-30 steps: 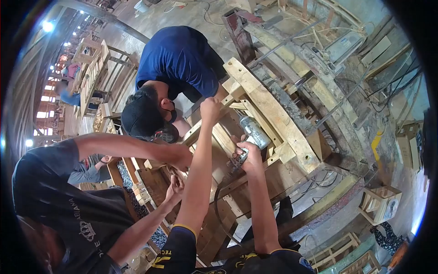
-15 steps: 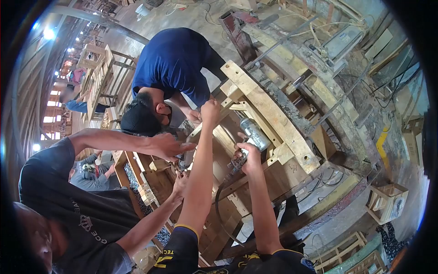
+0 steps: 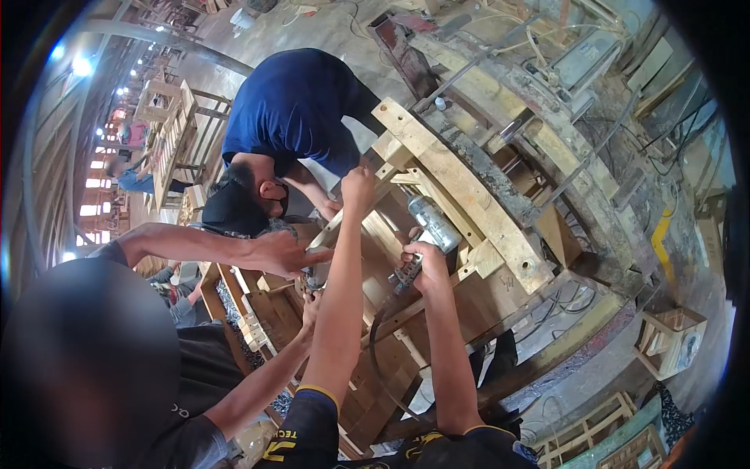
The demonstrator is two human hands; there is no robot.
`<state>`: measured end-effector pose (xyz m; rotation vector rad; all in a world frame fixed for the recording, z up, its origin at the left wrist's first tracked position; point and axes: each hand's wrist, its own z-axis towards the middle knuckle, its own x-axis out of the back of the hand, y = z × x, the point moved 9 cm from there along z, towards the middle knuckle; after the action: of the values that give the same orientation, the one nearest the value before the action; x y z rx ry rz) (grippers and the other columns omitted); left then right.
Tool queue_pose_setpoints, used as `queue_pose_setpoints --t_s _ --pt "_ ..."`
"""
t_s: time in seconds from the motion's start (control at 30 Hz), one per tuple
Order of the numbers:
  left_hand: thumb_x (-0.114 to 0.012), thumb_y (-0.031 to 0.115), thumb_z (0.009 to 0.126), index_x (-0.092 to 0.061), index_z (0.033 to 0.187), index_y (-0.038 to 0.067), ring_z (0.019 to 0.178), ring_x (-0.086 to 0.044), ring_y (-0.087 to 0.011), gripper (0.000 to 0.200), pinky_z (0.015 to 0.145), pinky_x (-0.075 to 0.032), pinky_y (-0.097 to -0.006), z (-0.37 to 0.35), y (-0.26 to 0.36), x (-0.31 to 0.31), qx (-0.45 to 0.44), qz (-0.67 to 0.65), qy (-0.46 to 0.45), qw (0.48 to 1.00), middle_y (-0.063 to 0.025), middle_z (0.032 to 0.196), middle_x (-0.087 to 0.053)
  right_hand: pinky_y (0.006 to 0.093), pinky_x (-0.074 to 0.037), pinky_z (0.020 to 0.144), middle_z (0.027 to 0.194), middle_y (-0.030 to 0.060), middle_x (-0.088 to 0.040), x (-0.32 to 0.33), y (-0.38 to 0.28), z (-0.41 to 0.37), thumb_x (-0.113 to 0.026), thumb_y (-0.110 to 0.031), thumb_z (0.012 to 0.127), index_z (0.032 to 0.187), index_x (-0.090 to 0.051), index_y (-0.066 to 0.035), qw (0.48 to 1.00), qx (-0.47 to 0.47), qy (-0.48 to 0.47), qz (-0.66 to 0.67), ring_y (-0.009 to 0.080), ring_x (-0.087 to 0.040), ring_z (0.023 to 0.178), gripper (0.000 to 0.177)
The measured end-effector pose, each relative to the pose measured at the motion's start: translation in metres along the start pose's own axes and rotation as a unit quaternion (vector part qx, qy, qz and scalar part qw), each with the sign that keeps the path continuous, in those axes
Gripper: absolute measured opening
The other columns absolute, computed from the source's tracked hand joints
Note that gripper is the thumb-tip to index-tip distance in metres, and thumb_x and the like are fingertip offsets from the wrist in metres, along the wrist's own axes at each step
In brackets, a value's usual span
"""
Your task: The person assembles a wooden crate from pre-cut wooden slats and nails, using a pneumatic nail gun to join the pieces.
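A long timber workbench (image 3: 500,102), the largest thing here, runs from 12 to 4 o'clock, and one pale plank jig (image 3: 461,191) lies along its near edge just right of centre. Two co-workers lean in. One in a blue shirt (image 3: 293,102) bends over at 11 o'clock. The other, in a dark grey shirt (image 3: 195,367), fills the 8 o'clock corner and reaches in with two hands: the upper hand (image 3: 281,252) is flat with a finger pointing toward centre, and the lower hand (image 3: 312,303) is just beneath it. One brown wooden frame (image 3: 476,293) lies at the centre, between all three people. Pale chair frames (image 3: 168,133) stand at 10 o'clock, too crowded to count. One slatted crate (image 3: 672,336) sits on the floor at 4 o'clock, its contents too small to tell, and two more crates (image 3: 586,426) show at 5 o'clock. One dark hose (image 3: 373,344) curves from centre down toward 6 o'clock. One silver-bodied power tool (image 3: 433,223) sits just right of centre, its nose against the frame by the jig. The wearer's right hand (image 3: 426,262) is wrapped tightly round the tool's grip. The left hand (image 3: 358,187), at 12 o'clock from centre, is closed in a fist over the top end of a pale rail (image 3: 336,223) of the frame.
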<state>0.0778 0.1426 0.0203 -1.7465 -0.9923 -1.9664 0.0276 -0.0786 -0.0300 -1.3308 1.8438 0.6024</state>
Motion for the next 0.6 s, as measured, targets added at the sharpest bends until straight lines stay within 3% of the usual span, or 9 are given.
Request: queue_pose_setpoints --t_s 0.07,0.17,0.27,0.37,0.47,0.5,0.6 --pt "-0.045 0.023 0.089 -0.064 0.084 -0.002 0.082 -0.062 -0.045 0.032 0.077 -0.048 -0.0515 -0.002 0.006 0.002 -0.015 -0.005 0.001 1.0 -0.0266 0.091 -0.064 0.0302 -0.044 0.05 0.068 0.002 -0.049 0.006 0.002 0.004 -0.055 0.006 0.072 0.094 -0.055 -0.013 1.0 0.003 0.003 0.012 0.012 -0.049 0.053 0.029" --pt "-0.045 0.021 0.088 -0.064 0.084 -0.002 0.082 -0.062 -0.044 0.03 0.077 -0.049 -0.0514 0.004 -0.014 -0.007 0.087 -0.041 -0.02 0.995 -0.0263 0.09 -0.064 0.0308 -0.044 0.053 0.082 0.004 -0.058 0.008 0.003 0.006 -0.057 0.004 0.071 0.094 -0.053 -0.014 1.0 0.004 -0.018 -0.005 0.0115 -0.049 0.054 0.029" --pt "-0.047 0.022 0.087 -0.065 0.084 -0.002 0.08 -0.063 -0.0423 0.03 0.074 -0.048 -0.0498 0.004 -0.009 -0.004 0.049 -0.026 -0.012 0.998 -0.0259 0.085 -0.065 0.0306 -0.045 0.051 0.075 0.0047 -0.056 0.006 0.001 0.004 -0.057 0.004 0.072 0.101 -0.053 -0.011 1.0 0.013 -0.004 0.0 0.0122 -0.05 0.055 0.033" --pt "-0.049 0.026 0.085 -0.066 0.08 -0.003 0.073 -0.064 -0.0389 0.034 0.069 -0.047 -0.047 0.0 -0.013 0.005 0.113 -0.107 -0.007 0.988 -0.0247 0.074 -0.064 0.0309 -0.045 0.051 0.08 0.0066 -0.059 -0.002 -0.008 -0.006 -0.057 0.003 0.073 0.111 -0.051 -0.01 0.999 0.039 -0.006 -0.018 0.0126 -0.051 0.057 0.04" --pt "-0.052 0.029 0.082 -0.066 0.077 -0.003 0.065 -0.063 -0.0352 0.036 0.067 -0.046 -0.0455 -0.019 -0.019 0.05 0.161 -0.199 0.16 0.953 -0.0242 0.067 -0.062 0.0308 -0.044 0.052 0.081 0.0053 -0.055 -0.005 -0.005 -0.01 -0.058 0.0 0.075 0.117 -0.05 -0.012 0.998 0.052 -0.022 -0.002 0.0125 -0.049 0.054 0.045" --pt "-0.054 0.027 0.082 -0.066 0.069 -0.002 0.054 -0.057 -0.0265 0.034 0.056 -0.044 -0.0408 -0.023 -0.023 0.057 0.169 -0.213 0.183 0.945 -0.0168 0.056 -0.059 0.0311 -0.043 0.051 0.083 0.0054 -0.054 -0.012 -0.003 -0.015 -0.059 -0.002 0.075 0.12 -0.047 -0.011 0.997 0.06 -0.049 0.028 0.0123 -0.049 0.053 0.047" --pt "-0.055 0.024 0.082 -0.067 0.07 0.0 0.047 -0.046 -0.0161 0.03 0.046 -0.036 -0.0327 -0.043 -0.024 0.02 0.261 -0.445 -0.055 0.855 -0.0037 0.049 -0.047 0.0309 -0.042 0.051 0.078 0.005 -0.053 -0.023 -0.002 -0.045 -0.061 -0.006 0.077 0.123 -0.045 -0.01 0.994 0.058 -0.085 -0.028 0.0127 -0.048 0.053 0.048"
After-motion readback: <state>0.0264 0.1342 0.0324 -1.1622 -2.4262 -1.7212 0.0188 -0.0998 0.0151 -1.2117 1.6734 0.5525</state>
